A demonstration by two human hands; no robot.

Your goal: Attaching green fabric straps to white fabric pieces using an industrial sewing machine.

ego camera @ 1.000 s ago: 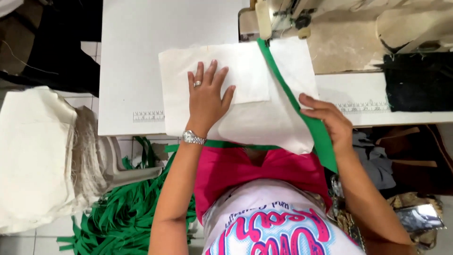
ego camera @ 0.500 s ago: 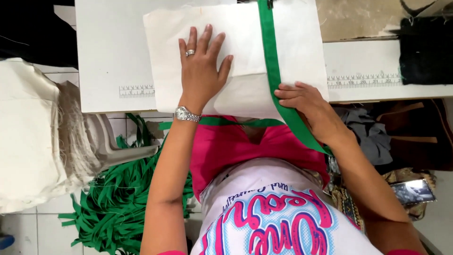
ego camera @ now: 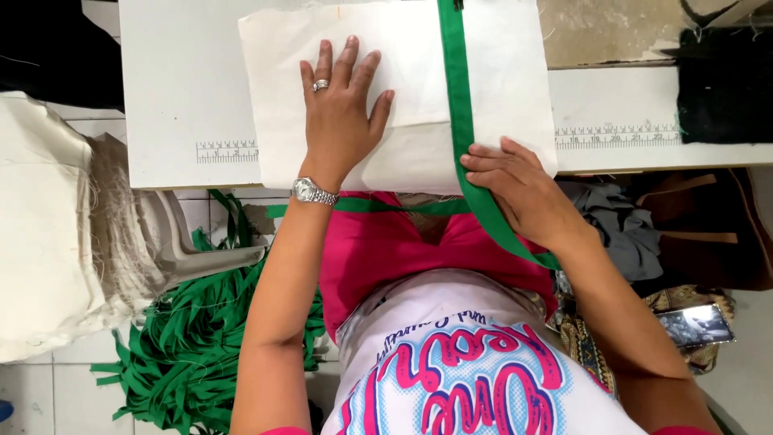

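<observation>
I see a white worktable (ego camera: pixel 185 89) with printed ruler strips along its near edge, one on the left (ego camera: pixel 227 151) and one on the right (ego camera: pixel 616 135). A black bundle of cloth (ego camera: pixel 725 84) sits at the table's far right, well apart from the work. To the left, a stack of cream cloth pieces (ego camera: pixel 40 234) stands beside the table, and below it a heap of green strap lengths (ego camera: pixel 189 346) lies on the tiled floor. Grey fabric (ego camera: pixel 616 225) and a patterned bag with a dark screen-like object (ego camera: pixel 694 324) lie to the right of my lap. Nothing blocks my view of either hand.

The cream fabric panel (ego camera: pixel 403 48) lies flat on the table, its near edge hanging just over the table's edge. A green strap (ego camera: pixel 456 80) runs down it from the top of the frame, then bends toward my right side; a second stretch of green crosses below the panel's near edge.

My left hand (ego camera: pixel 342 121) lies palm down on the panel, fingers spread and apart, pressing the cloth flat; it wears a ring and a metal wristwatch (ego camera: pixel 312 192). My right hand (ego camera: pixel 519 193) rests at the panel's near edge, fingers together and laid over the green strap, holding it against the cloth. I cannot tell whether the thumb pinches underneath.
</observation>
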